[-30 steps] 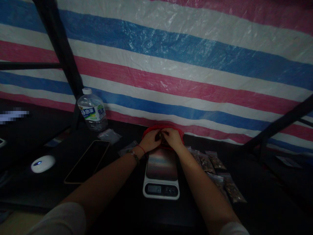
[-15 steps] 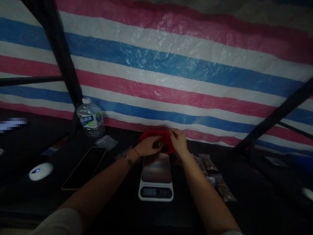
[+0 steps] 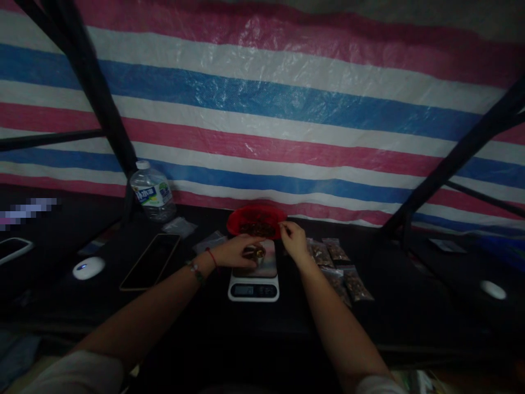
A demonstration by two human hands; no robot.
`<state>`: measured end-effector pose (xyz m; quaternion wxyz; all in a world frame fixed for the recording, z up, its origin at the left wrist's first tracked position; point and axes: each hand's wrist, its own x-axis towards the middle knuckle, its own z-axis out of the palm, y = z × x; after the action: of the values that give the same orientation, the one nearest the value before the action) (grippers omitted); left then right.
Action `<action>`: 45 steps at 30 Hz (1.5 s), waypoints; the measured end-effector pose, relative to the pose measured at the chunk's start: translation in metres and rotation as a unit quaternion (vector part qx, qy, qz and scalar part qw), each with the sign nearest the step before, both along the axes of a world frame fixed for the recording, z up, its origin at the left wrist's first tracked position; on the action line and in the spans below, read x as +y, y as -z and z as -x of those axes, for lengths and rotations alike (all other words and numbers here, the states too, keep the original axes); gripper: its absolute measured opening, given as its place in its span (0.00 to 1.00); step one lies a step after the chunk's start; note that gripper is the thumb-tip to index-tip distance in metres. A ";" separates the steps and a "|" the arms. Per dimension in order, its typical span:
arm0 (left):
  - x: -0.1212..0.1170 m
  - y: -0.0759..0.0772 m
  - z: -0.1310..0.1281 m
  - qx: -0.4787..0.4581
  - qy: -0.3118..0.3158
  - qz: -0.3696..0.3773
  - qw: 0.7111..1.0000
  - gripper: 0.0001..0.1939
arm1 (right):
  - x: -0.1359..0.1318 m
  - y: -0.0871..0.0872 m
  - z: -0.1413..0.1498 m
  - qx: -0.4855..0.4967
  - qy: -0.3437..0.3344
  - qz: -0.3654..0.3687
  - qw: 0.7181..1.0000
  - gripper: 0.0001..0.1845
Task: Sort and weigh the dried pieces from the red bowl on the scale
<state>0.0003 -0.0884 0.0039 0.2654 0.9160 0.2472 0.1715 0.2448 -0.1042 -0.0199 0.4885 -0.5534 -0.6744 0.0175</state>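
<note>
The bowl (image 3: 234, 221) looks like smooth red plastic. The scale (image 3: 253, 290) pairs a smooth white plastic casing (image 3: 253, 299) with a reflective, metallic-looking plate (image 3: 268, 264). The packets (image 3: 322, 255) are thin, clear, shiny plastic around rough brown pieces (image 3: 357, 287); the bottle (image 3: 151, 192) is smooth transparent plastic. The striped sheet (image 3: 262, 128) looks like crinkled glossy plastic, the bench (image 3: 406, 290) matt black.

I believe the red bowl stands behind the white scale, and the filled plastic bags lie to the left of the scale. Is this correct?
Not quite: in the head view, the filled plastic bags lie to the right of the white scale, not to its left. The red bowl does stand behind the scale.
</note>
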 end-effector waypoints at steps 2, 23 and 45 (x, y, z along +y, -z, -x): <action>0.003 -0.004 0.018 -0.030 -0.028 -0.012 0.999 0.38 | 0.000 0.003 0.001 -0.014 -0.007 0.003 1.000 0.13; 0.020 0.024 0.068 0.067 -0.248 -0.114 0.960 0.32 | 0.000 0.010 -0.002 0.000 -0.030 -0.004 1.000 0.13; 0.002 -0.019 -0.012 -0.090 -0.080 -0.327 0.937 0.33 | 0.000 -0.039 0.053 -0.044 -0.217 0.072 0.972 0.13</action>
<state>0.0120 -0.0860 0.0232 -0.0422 0.9104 0.2247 0.3449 0.1921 -0.1046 0.0190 0.4018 -0.4276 -0.7962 0.1475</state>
